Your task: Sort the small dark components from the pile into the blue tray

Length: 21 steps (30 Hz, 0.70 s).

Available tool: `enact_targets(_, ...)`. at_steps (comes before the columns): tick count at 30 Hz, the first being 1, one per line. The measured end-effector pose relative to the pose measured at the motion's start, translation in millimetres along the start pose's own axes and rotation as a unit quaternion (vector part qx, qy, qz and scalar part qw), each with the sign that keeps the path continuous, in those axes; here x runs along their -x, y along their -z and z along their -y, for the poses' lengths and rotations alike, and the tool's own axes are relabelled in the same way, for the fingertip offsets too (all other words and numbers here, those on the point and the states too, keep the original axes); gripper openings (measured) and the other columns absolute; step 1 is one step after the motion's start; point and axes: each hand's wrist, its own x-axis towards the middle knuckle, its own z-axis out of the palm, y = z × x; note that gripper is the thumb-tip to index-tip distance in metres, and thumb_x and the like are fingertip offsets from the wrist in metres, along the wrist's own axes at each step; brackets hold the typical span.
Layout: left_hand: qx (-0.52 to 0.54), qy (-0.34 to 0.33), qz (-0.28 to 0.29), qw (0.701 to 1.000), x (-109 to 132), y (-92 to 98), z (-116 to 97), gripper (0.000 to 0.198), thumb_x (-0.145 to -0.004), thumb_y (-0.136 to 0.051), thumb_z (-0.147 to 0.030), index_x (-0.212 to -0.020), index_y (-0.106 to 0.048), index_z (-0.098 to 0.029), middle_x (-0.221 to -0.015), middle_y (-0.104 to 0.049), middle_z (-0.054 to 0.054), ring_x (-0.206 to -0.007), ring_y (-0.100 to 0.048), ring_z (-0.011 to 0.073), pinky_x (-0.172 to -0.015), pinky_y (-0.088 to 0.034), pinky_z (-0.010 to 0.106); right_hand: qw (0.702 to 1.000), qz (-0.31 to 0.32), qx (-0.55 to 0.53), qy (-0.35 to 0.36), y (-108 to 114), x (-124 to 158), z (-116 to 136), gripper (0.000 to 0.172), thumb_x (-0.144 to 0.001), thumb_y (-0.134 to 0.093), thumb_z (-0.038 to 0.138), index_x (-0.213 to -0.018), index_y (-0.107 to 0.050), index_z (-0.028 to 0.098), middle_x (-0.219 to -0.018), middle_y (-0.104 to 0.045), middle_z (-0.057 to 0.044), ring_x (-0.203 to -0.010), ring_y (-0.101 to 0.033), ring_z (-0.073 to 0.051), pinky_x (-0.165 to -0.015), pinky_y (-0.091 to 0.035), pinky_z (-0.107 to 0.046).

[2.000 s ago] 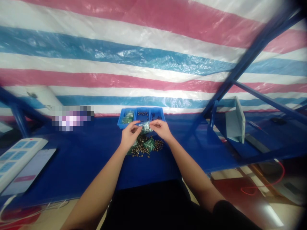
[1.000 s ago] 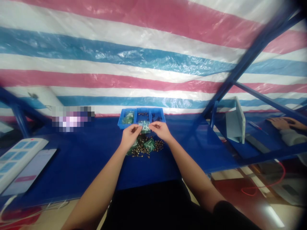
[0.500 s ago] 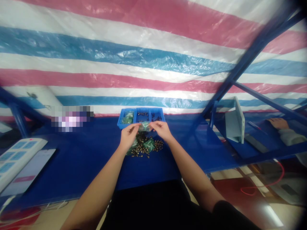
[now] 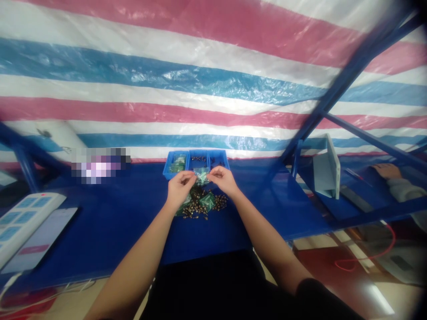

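A small clear plastic bag [image 4: 202, 176] with a greenish tint is stretched between my two hands, above the table. My left hand [image 4: 180, 186] pinches its left side between thumb and finger. On the opposite side, my right hand [image 4: 223, 180] pinches it the same way. Below them lies a pile of small brass-and-dark metal parts [image 4: 195, 209], too small to name exactly. Another green-tinted bag [image 4: 207, 202] rests on that pile. Just behind my hands stands a blue bin [image 4: 166, 172] with three compartments: bags in the left one, small dark parts in the middle and right ones.
On the blue table [image 4: 126, 226], a power strip [image 4: 30, 213] and a phone [image 4: 42, 242] lie at the left. To the right stand a blue frame post [image 4: 295, 159] and a tablet-like panel [image 4: 328, 171]. Another person's hand [image 4: 387, 171] rests at the far right.
The bag between my hands has turned so that more of its flat face shows. My left fingers have shifted slightly right; my right hand has moved slightly left.
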Motion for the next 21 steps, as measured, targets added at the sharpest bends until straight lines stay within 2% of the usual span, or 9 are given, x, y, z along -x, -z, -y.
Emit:
enact_targets(3, 0.005, 0.007, 0.000, 1.000, 0.5, -0.2, -3.4, 0.035, -0.076, -0.072, -0.043, -0.099, -0.068, -0.016, -0.085, -0.074, 0.007, -0.076, -0.069, 0.0188, -0.075, -0.055, 0.031, 1.000, -0.003, -0.009, -0.010, -0.5, -0.4, 0.9, 0.033, -0.066, -0.077, 0.041, -0.083, -0.061, 0.018, -0.072, -0.068, -0.002, -0.065, -0.064, -0.015, -0.063, -0.052, -0.028)
enact_targets(7, 0.014, 0.028, 0.000, 0.999, 1.7, 0.8, -11.7, 0.052, -0.076, -0.072, -0.043, -0.121, -0.062, -0.018, -0.091, -0.075, 0.007, -0.083, -0.070, 0.0204, -0.083, -0.055, 0.034, 0.999, -0.006, -0.016, -0.035, -0.3, -1.0, 1.4, 0.040, -0.067, -0.077, 0.042, -0.096, -0.065, 0.017, -0.071, -0.069, -0.002, -0.062, -0.063, -0.015, -0.061, -0.051, -0.027)
enact_targets(9, 0.010, 0.037, 0.006, 0.999, 1.8, 1.3, -12.8, 0.054, -0.076, -0.072, -0.043, -0.123, -0.061, -0.019, -0.094, -0.075, 0.008, -0.087, -0.070, 0.0214, -0.086, -0.055, 0.036, 0.999, -0.008, -0.016, -0.038, 0.1, -1.4, 0.6, 0.040, -0.067, -0.077, 0.042, -0.096, -0.068, 0.016, -0.069, -0.069, -0.003, -0.061, -0.062, -0.015, -0.060, -0.050, -0.027)
enact_targets(14, -0.004, 0.040, 0.014, 0.999, -0.1, 0.8, -4.4, 0.040, -0.076, -0.072, -0.045, -0.102, -0.071, -0.015, -0.093, -0.074, 0.010, -0.086, -0.070, 0.0225, -0.082, -0.055, 0.035, 0.999, -0.006, 0.006, -0.041, 1.8, -2.8, -3.3, 0.037, -0.068, -0.075, 0.044, -0.090, -0.073, 0.015, -0.068, -0.069, -0.004, -0.060, -0.061, -0.015, -0.059, -0.049, -0.028)
enact_targets(19, -0.061, -0.037, 0.000, 0.997, -0.5, 1.0, -2.2, 0.030, -0.078, -0.068, -0.045, -0.091, -0.073, -0.018, -0.094, -0.073, 0.007, -0.078, -0.067, 0.0175, -0.071, -0.054, 0.028, 0.997, -0.046, 0.058, 0.021, 3.3, -2.4, -4.1, 0.032, -0.069, -0.075, 0.044, -0.086, -0.075, 0.018, -0.084, -0.073, -0.006, -0.070, -0.063, -0.016, -0.066, -0.051, -0.029)
enact_targets(21, -0.071, -0.055, -0.005, 0.996, 0.2, 1.1, -3.7, 0.028, -0.079, -0.067, -0.044, -0.090, -0.073, -0.019, -0.094, -0.072, 0.006, -0.077, -0.066, 0.0165, -0.069, -0.053, 0.027, 0.997, -0.050, 0.052, 0.036, 3.3, -1.9, -3.0, 0.030, -0.069, -0.075, 0.043, -0.085, -0.075, 0.018, -0.082, -0.073, -0.006, -0.070, -0.064, -0.016, -0.067, -0.051, -0.029)
